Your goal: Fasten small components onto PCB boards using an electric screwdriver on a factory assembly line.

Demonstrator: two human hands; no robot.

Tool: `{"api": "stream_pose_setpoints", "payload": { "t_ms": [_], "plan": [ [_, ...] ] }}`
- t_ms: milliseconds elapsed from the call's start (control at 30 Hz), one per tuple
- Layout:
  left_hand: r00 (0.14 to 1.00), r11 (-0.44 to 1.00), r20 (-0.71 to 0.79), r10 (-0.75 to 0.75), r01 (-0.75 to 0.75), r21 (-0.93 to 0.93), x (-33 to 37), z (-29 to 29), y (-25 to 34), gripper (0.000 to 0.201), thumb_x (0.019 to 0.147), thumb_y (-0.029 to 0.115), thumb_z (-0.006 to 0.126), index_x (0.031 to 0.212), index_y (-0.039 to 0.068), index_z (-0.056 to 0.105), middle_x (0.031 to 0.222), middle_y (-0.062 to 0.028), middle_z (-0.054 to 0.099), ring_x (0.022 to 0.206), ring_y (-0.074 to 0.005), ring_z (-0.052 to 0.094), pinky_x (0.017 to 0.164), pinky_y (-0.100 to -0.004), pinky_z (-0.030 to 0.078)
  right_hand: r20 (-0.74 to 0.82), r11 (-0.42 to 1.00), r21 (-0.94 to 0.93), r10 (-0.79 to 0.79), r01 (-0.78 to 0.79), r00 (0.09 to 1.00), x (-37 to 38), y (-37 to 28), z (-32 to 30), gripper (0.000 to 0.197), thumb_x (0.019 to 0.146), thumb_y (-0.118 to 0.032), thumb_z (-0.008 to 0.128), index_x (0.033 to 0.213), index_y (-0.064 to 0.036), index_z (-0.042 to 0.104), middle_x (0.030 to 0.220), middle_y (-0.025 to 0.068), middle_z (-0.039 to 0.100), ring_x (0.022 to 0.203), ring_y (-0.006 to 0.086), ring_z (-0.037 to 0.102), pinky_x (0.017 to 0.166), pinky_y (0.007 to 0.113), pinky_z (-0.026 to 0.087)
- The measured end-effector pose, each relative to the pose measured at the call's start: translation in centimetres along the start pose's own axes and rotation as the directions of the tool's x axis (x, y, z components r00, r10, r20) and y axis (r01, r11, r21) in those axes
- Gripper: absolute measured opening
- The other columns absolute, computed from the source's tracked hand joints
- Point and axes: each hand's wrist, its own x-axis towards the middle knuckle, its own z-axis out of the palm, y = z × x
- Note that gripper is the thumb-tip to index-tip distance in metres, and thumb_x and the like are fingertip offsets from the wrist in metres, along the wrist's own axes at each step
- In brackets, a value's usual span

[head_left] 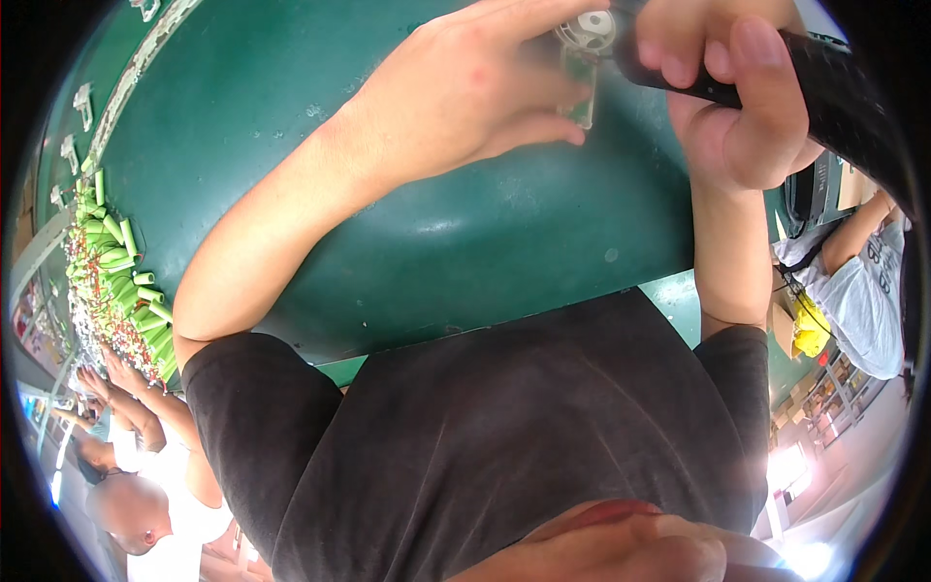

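At the top middle, my left hand (475, 92) is closed around a small translucent plastic part (579, 92) with a pale round wheel-like end (588, 31). Its index finger reaches along the top and the other fingers curl at the side; they are slightly blurred. My right hand (742, 107) wraps around a black, tube-shaped tool (844, 116), which looks like an electric screwdriver. The tool's narrow end points left, close to the round end of the part. Whether the tip touches the part cannot be made out.
A green tabletop (465, 233) curves beneath both arms. Along its left edge lies a heap of light green tubes with wires (121, 272). Other people sit at the lower left, one reaching into the heap. At the right are another person's arm (858, 233) and a yellow bag (811, 325).
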Motion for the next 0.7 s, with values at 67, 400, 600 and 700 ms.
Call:
{"api": "stream_pose_setpoints", "payload": {
  "t_ms": [67,400,600,700],
  "plan": [
    [1.0,1.0,0.004,0.003,-0.003,0.008,0.2,-0.1,0.1,0.025,0.082,0.021,0.083,0.095,0.001,0.075,0.147,-0.0319,0.047,0.134,-0.0458,0.053,0.113,-0.0447,0.046,0.006,1.0,-0.003,0.004,-0.004,1.0,0.0,0.1,0.0,0.062,0.104,-0.018,0.061,0.153,-0.015,0.024,0.077,0.0021,0.05,0.055,0.0122,0.05,0.055,0.027,0.05],
    [0.724,0.716,0.477,-0.498,0.654,-0.245,4.2,-3.7,3.3,0.019,0.079,0.011,0.084,0.091,0.0,0.075,0.155,-0.0314,0.041,0.141,-0.0476,0.046,0.115,-0.0469,0.042,0.05,0.993,-0.008,-0.113,0.114,0.992,0.7,1.1,-0.5,0.062,0.103,-0.015,0.062,0.151,-0.01,0.024,0.076,0.0031,0.052,0.053,0.0111,0.049,0.054,0.024,0.048],
    [0.804,0.749,0.379,-0.458,0.579,-0.322,3.2,-3.2,3.1,0.018,0.078,0.01,0.084,0.09,-0.001,0.076,0.154,-0.0319,0.041,0.142,-0.0479,0.045,0.116,-0.0484,0.04,0.161,0.969,0.006,-0.245,0.248,0.956,1.1,2.9,-1.9,0.06,0.102,-0.013,0.063,0.15,-0.0082,0.027,0.077,0.0048,0.055,0.054,0.0095,0.051,0.054,0.022,0.048],
    [0.815,0.758,0.363,-0.451,0.565,-0.327,3.3,-3.6,3.0,0.018,0.078,0.01,0.084,0.09,-0.001,0.076,0.153,-0.0313,0.043,0.14,-0.0476,0.046,0.115,-0.048,0.042,0.221,0.952,0.082,-0.305,0.294,0.926,2.2,3.5,-2.3,0.058,0.101,-0.01,0.063,0.149,-0.0081,0.03,0.078,0.0043,0.056,0.054,0.0096,0.051,0.054,0.022,0.048]
  ]
}}
